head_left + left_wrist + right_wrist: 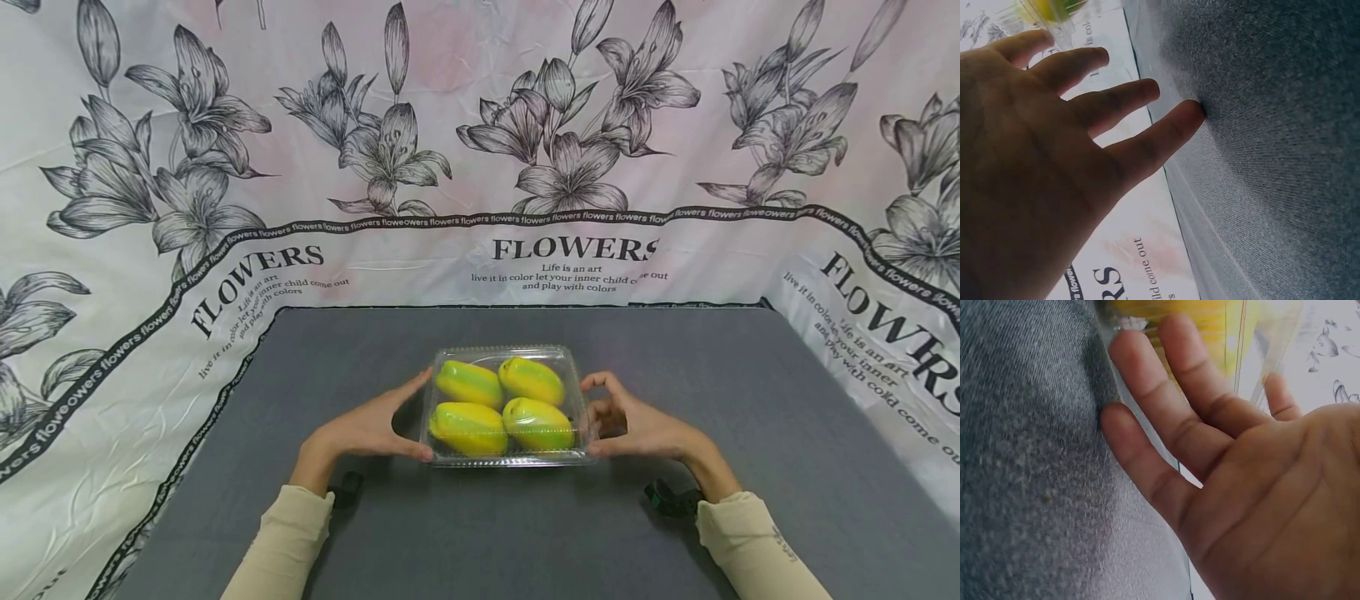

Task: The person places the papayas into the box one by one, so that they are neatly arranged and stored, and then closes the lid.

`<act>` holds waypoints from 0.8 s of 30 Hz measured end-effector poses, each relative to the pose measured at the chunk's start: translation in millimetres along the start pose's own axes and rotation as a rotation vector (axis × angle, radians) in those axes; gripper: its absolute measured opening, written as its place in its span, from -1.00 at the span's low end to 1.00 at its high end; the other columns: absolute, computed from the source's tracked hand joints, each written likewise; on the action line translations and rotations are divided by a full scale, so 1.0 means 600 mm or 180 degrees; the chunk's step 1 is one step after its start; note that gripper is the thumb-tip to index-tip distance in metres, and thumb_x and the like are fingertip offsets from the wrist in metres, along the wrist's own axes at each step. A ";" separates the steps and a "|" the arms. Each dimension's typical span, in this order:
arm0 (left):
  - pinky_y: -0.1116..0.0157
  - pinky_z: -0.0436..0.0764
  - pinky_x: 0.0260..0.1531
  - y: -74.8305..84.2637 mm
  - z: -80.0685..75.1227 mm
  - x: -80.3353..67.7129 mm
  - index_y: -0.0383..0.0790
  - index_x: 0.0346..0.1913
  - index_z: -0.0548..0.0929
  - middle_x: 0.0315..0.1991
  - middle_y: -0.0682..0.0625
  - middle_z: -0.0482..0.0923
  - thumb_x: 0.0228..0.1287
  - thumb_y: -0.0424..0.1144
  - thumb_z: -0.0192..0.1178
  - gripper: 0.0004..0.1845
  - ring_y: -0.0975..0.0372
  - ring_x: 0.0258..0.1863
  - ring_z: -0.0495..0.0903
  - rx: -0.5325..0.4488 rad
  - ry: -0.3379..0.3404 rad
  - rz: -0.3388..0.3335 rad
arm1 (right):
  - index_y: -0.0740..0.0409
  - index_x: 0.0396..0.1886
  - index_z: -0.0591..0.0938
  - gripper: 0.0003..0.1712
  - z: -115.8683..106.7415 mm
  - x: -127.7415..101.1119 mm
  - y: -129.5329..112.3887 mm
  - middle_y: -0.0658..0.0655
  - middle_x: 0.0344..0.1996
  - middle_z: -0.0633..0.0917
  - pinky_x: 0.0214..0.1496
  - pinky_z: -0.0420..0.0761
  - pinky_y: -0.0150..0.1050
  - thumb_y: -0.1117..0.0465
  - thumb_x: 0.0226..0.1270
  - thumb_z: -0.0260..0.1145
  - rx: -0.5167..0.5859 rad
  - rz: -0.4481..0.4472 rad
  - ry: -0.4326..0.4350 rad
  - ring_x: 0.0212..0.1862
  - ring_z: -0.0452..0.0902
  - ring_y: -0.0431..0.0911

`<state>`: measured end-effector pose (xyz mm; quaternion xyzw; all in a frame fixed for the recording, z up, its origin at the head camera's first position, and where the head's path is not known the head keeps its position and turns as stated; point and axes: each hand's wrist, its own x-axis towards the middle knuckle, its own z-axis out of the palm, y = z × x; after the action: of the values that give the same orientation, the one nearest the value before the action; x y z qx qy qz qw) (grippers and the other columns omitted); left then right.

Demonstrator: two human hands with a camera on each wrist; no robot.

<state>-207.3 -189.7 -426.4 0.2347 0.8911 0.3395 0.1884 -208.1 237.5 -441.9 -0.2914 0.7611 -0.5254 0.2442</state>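
A clear plastic clamshell box [491, 460] with several yellow-green mangoes [468, 429] inside sits on the grey table between both hands, its lid down. My left hand [369, 427] is at its left side, thumb tip at the near corner and fingertips by the far corner. In the left wrist view the fingers of that hand [1054, 144] spread out nearly straight, one tip at the cloth. On the opposite side, my right hand [637, 421] has its thumb at the near right corner and gently bent fingers along the wall. The right wrist view shows those fingertips [1130, 353] against the box.
Grey cloth covers the table [480, 533]. Behind and at both sides hangs a white curtain [420, 258] printed with lilies and lettering. Dark wrist straps [670, 500] show beneath both wrists.
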 end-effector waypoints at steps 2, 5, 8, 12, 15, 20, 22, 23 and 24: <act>-0.16 0.11 0.43 0.001 -0.001 0.000 0.35 0.52 -0.23 0.57 0.15 -0.19 -0.16 0.27 0.46 0.28 0.05 0.55 -0.06 -0.0004 -0.0004 -0.0009 | 0.06 0.27 -0.06 -0.11 0.001 0.001 -0.001 0.24 -0.25 0.62 -0.21 0.62 -0.16 0.31 0.21 0.39 0.0078 -0.0007 -0.0097 -0.22 0.63 -0.02; -0.16 0.11 0.43 0.002 -0.003 0.001 0.37 0.52 -0.24 0.57 0.15 -0.18 -0.15 0.26 0.46 0.27 0.05 0.55 -0.04 -0.0044 -0.0021 -0.0029 | 0.05 0.29 -0.13 -0.08 0.004 0.002 -0.003 0.20 -0.29 0.65 -0.23 0.63 -0.17 0.30 0.25 0.36 0.0201 0.0036 -0.0193 -0.28 0.61 -0.03; -0.12 0.27 0.35 0.002 -0.004 0.001 0.38 0.52 -0.24 0.48 0.03 0.16 -0.13 0.23 0.47 0.27 0.05 0.43 0.23 -0.0100 -0.0038 -0.0029 | 0.05 0.32 -0.21 -0.04 0.008 0.003 -0.003 0.18 -0.32 0.66 -0.20 0.65 -0.12 0.28 0.28 0.33 0.0343 0.0110 -0.0271 -0.28 0.62 0.05; 0.12 0.51 -0.04 0.000 -0.007 0.004 0.34 0.52 -0.28 -0.04 -0.06 0.54 -0.07 0.13 0.48 0.27 0.12 -0.04 0.52 -0.0302 -0.0139 0.0062 | 0.03 0.37 -0.27 -0.03 0.010 0.005 -0.002 0.26 -0.36 0.64 -0.20 0.65 0.02 0.30 0.34 0.28 0.0506 0.0113 -0.0346 -0.28 0.58 0.24; 0.23 0.53 -0.27 0.000 -0.008 0.006 0.32 0.51 -0.37 -0.28 -0.10 0.59 0.00 0.05 0.47 0.28 0.13 -0.29 0.55 -0.0553 -0.0299 0.0140 | -0.03 0.40 -0.28 -0.04 0.010 0.005 -0.004 0.29 -0.36 0.65 -0.17 0.64 0.09 0.28 0.37 0.25 0.0525 0.0144 -0.0317 -0.27 0.58 0.31; 0.11 0.65 -0.35 -0.005 -0.002 0.013 0.34 0.46 -0.56 -0.44 -0.17 0.62 0.14 -0.10 0.40 0.29 -0.04 -0.45 0.63 -0.1031 -0.0589 0.0248 | -0.12 0.44 -0.29 -0.05 0.011 0.003 -0.008 0.24 -0.40 0.64 -0.12 0.60 0.14 0.26 0.41 0.20 0.0587 0.0210 -0.0262 -0.28 0.56 0.33; 0.02 0.66 -0.31 -0.008 0.001 0.016 0.34 0.44 -0.61 -0.44 -0.22 0.64 0.18 -0.15 0.37 0.29 -0.14 -0.43 0.65 -0.1212 -0.0674 0.0295 | -0.13 0.45 -0.30 -0.05 0.012 0.004 -0.009 0.22 -0.41 0.62 -0.13 0.60 0.14 0.26 0.43 0.18 0.0636 0.0206 -0.0266 -0.30 0.55 0.30; -0.02 0.65 -0.28 -0.009 0.002 0.017 0.33 0.44 -0.63 -0.43 -0.24 0.65 0.20 -0.17 0.36 0.29 -0.18 -0.41 0.66 -0.1289 -0.0707 0.0321 | -0.13 0.45 -0.30 -0.06 0.012 0.004 -0.010 0.20 -0.41 0.61 -0.14 0.60 0.14 0.27 0.43 0.17 0.0650 0.0203 -0.0272 -0.31 0.54 0.27; -0.03 0.66 -0.26 -0.010 0.002 0.018 0.34 0.43 -0.64 -0.42 -0.25 0.67 0.20 -0.18 0.35 0.29 -0.19 -0.40 0.66 -0.1345 -0.0723 0.0336 | -0.14 0.46 -0.31 -0.06 0.013 0.004 -0.011 0.19 -0.41 0.60 -0.16 0.60 0.14 0.26 0.44 0.16 0.0662 0.0206 -0.0275 -0.32 0.54 0.24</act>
<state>-217.4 -186.8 -433.4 0.2730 0.7600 0.4991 0.3143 -203.5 229.0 -438.4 -0.2621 0.7003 -0.5803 0.3225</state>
